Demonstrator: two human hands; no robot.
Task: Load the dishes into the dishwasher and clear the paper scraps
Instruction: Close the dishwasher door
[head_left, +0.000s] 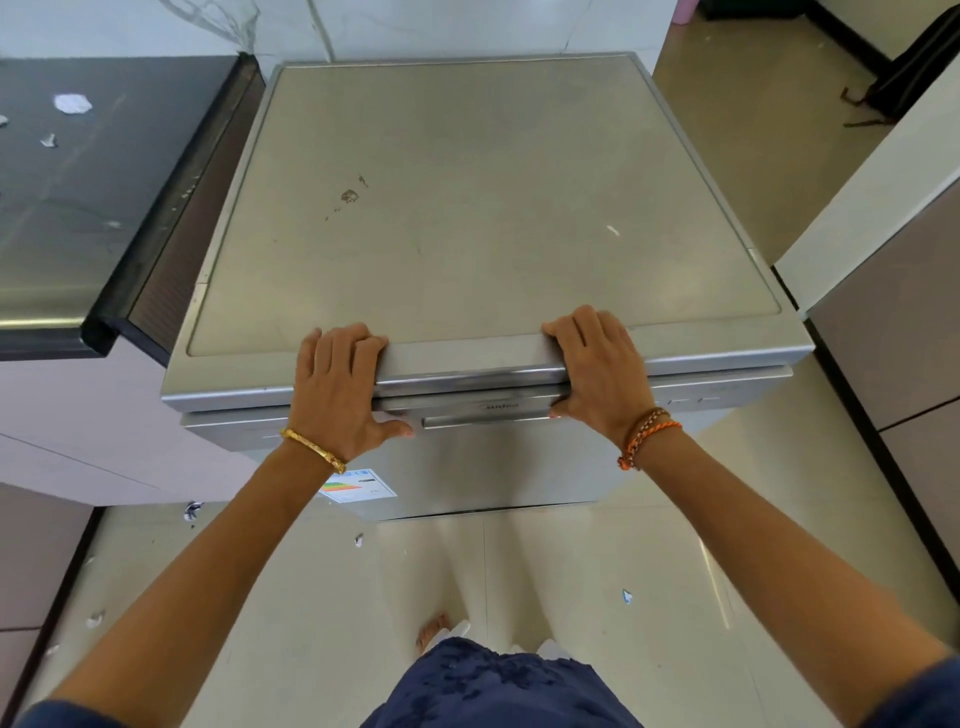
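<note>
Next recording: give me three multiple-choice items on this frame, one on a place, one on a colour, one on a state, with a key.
1. Where do both hands rest?
A. on the dishwasher's front top edge
B. on the black counter
C. on the floor

2. What colour is the bangle on the left wrist?
A. gold
B. blue
C. white

3. The dishwasher door is
A. lying fully open
B. shut or nearly shut
C. taken off

Key: A, the left hand and right hand curl fingers over the dishwasher edge; A, the bangle is gold; B, the door stands upright.
</note>
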